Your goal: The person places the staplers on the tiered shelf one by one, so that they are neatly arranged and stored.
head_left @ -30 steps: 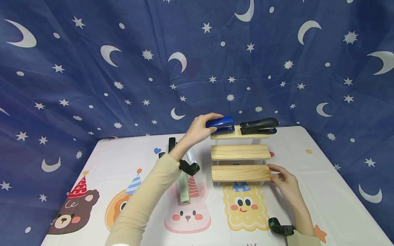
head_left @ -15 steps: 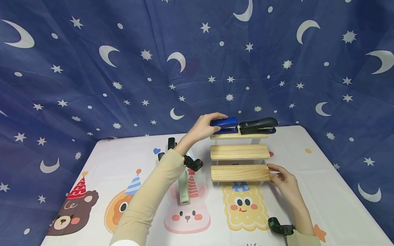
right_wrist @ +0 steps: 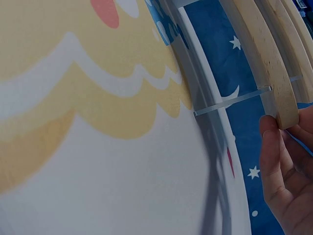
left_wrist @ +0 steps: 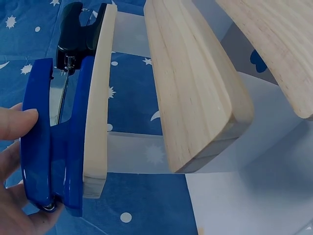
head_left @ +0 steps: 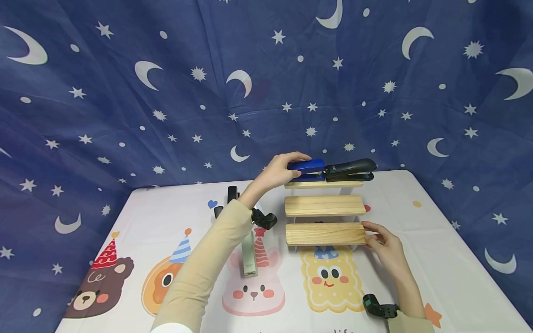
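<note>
On the top step of a three-tier wooden rack (head_left: pixel 325 206) lies a blue stapler (head_left: pixel 308 167), gripped at its left end by my left hand (head_left: pixel 280 171). In the left wrist view the thumb and fingers wrap the blue stapler (left_wrist: pixel 39 142), whose base lies along the step. A black stapler (head_left: pixel 350 170) sits to its right on the same step, their ends meeting. My right hand (head_left: pixel 385 245) pinches the right end of the lowest step (head_left: pixel 326 234). The right wrist view shows thumb and fingers (right_wrist: pixel 274 161) on either side of that board end.
Left of the rack, a pale green stapler (head_left: pixel 249 256) lies on the white table cover (head_left: pixel 441 277). Black items (head_left: pixel 232 193) lie behind it, partly hidden by my left arm. A blue star-patterned curtain (head_left: pixel 166 115) hangs right behind the table.
My left hand has slid the blue stapler rightward along the top step, closing the gap to the black stapler. The right hand stays on the lowest step.
</note>
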{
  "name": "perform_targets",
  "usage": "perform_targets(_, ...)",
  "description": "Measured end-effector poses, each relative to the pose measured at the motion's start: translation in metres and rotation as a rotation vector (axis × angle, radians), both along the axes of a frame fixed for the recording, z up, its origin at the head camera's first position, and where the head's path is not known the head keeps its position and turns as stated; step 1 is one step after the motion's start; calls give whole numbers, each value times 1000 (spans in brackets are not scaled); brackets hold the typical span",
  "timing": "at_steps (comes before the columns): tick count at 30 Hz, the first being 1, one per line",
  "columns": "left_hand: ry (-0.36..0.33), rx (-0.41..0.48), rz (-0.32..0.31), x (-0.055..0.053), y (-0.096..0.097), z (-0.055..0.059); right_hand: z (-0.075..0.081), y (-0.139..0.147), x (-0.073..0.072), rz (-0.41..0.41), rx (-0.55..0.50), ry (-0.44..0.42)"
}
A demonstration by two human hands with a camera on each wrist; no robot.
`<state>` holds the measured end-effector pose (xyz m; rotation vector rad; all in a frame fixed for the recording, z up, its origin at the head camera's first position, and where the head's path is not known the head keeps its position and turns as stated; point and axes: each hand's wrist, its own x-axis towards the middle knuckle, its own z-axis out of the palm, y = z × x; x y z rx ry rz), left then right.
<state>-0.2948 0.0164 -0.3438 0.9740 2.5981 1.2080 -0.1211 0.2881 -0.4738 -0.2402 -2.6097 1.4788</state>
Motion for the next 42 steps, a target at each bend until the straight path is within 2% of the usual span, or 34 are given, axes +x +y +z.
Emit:
perform_targets(10,-2,-3,-5,-1,-2,1,-1,0,-1,1,-4,-21)
perform_targets(19,22,74,61,1,-8,0,1,-2,0,5,-14,-12)
perform_targets(29,98,152,140,11,-20,7,0,-2,-1,9,-14,2)
perform_targets(35,116,214,182,18,-31,6,2,-2,0,11,-19,-11)
perform_targets(42,131,269,247,32,-46,4,3,-3,1,3,-9,-1)
